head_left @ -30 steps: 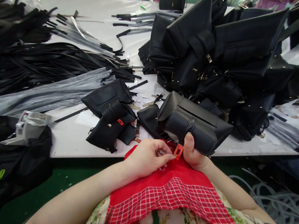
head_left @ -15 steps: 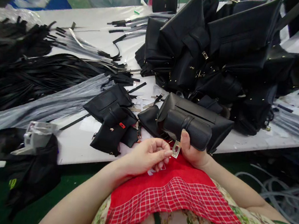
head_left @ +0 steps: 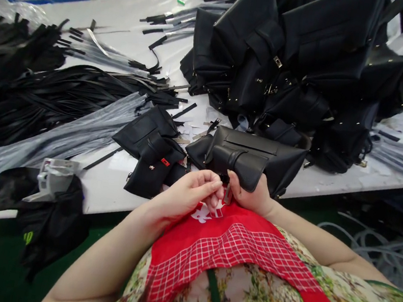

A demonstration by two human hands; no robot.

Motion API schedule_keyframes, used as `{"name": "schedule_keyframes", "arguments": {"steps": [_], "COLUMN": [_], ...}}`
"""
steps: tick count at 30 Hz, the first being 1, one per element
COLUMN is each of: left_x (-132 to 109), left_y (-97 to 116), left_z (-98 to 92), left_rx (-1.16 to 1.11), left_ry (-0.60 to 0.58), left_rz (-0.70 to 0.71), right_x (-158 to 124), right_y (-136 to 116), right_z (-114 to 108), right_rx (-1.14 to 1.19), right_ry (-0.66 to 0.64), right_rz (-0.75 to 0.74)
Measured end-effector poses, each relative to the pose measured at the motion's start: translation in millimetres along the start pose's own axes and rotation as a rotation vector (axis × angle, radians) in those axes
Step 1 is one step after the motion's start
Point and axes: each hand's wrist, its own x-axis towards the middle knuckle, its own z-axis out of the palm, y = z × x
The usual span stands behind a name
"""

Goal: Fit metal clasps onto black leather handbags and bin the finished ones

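A black handbag (head_left: pixel 250 145) lies at the table's front edge, close to my body. My right hand (head_left: pixel 255 195) is closed on its flap (head_left: pixel 249 169) from the right side, thumb pointing up. Beside that thumb a small metal clasp plate (head_left: pixel 228 194) hangs from the flap, turned nearly edge-on. Just left of the plate is my left hand (head_left: pixel 202 188), its fingers curled and pressed together; whatever they pinch, if anything, is hidden. Another black bag (head_left: pixel 155 160) with a red-covered clasp (head_left: pixel 165 161) rests to the left.
A high heap of black bags (head_left: pixel 290 63) fills the table behind. Bundles of black straps (head_left: pixel 83 93), some in clear plastic, cover the left. A white holder (head_left: pixel 54 179) and a black cloth bag (head_left: pixel 54 223) sit at the left front edge. Pale tubing (head_left: pixel 378 248) lies at lower right.
Both hands and the flap have shifted left and slightly up in view. The clasp plate has turned from face-on to nearly edge-on, and my left fingers have come away from it.
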Motion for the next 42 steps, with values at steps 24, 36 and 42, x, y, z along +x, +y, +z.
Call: {"name": "schedule_keyframes", "arguments": {"steps": [24, 36, 42], "left_x": [-2.0, 1.5, 3.6], "left_y": [-20.3, -14.8, -16.8], "left_z": [-0.7, 1.5, 0.9], "left_rx": [1.493, 1.744, 1.623], "left_ry": [0.163, 0.086, 0.042], "left_rz": [0.846, 0.886, 0.845], "right_x": [9.7, 8.1, 7.0], "right_y": [4.3, 8.4, 7.5], "right_z": [4.4, 7.5, 9.0], "right_rx": [0.439, 0.535, 0.554], "right_ry": [0.072, 0.019, -0.013], "right_rz": [0.387, 0.532, 0.548]}}
